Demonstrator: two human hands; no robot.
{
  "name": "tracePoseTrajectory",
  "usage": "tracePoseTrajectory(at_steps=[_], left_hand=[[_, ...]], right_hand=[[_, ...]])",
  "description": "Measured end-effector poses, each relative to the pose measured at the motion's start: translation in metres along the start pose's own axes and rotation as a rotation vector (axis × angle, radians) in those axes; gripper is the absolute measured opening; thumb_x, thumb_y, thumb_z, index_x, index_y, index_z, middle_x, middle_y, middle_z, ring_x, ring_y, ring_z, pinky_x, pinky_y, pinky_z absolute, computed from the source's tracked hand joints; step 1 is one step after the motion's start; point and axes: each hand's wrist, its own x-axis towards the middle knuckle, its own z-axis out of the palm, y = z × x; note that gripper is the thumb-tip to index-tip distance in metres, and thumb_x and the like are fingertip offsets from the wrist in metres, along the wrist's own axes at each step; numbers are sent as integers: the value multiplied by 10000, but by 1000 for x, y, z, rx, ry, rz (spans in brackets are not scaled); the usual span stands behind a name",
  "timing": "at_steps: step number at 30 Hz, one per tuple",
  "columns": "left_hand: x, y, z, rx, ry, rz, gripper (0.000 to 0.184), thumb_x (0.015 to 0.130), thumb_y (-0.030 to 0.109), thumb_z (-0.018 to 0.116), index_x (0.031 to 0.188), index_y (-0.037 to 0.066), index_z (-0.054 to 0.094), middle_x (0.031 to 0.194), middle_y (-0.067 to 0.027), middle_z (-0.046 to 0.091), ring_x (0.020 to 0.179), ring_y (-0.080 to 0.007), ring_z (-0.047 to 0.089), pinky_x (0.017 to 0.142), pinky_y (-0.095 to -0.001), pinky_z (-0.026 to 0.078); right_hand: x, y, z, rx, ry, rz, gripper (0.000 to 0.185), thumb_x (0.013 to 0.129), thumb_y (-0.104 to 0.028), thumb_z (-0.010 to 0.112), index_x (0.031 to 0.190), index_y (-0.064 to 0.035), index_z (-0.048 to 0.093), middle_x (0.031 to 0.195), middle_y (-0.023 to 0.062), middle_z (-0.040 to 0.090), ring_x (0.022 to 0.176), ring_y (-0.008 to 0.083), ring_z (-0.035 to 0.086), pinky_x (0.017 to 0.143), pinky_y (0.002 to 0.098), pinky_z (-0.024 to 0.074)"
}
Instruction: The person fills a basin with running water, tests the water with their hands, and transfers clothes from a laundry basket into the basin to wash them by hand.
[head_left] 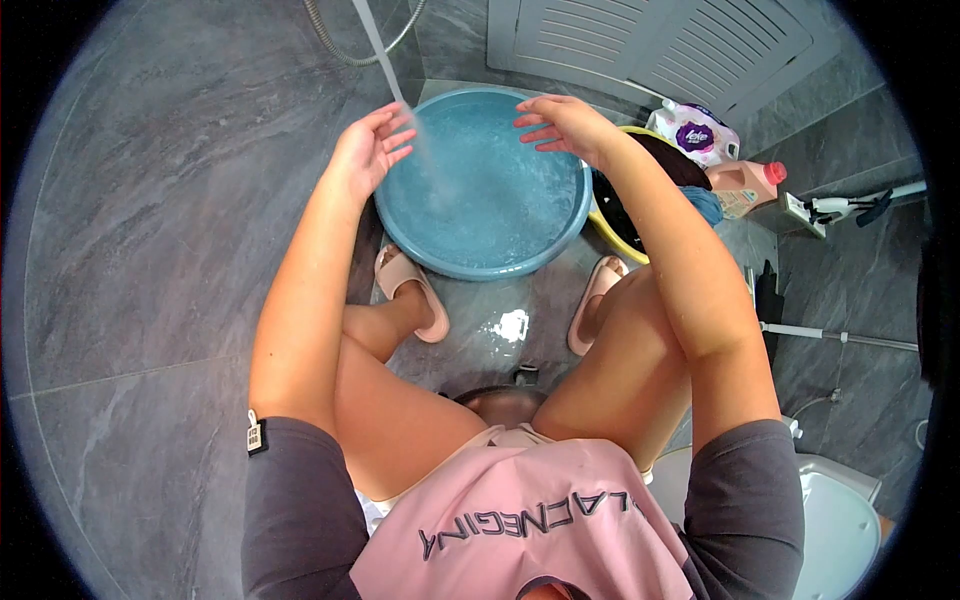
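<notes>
A round blue basin [490, 265] on the tiled floor holds water. From above, a stream of water [378, 45] falls into its left part. My left hand [374, 145] is raised at the basin's left rim, close beside the stream, its fingers spread and nothing in them. Over the upper right rim hovers my right hand [567, 128], also with fingers apart and nothing held. Both palms face inward, with the water surface between and below them.
Right of the basin stands a yellow tub [610, 238] with dark cloth, near a pink bottle [745, 188] and a white-purple package [693, 135]. A metal hose [345, 55] hangs at the top. A toilet [835, 520] is at lower right. My slippered feet flank the basin's near side.
</notes>
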Motion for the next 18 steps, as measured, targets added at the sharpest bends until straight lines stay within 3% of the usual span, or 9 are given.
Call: tracePoseTrajectory(at_steps=[18], left_hand=[[1,0,-1,-19,-9,12,368,948,176,403,1275,21,474,1274,-152,515,1050,-300,582,842,-395,511]], right_hand=[[-2,-1,0,-4,3,-6,480,892,-324,541,1264,-28,475,1214,155,563,1045,278,576,915,403,437]])
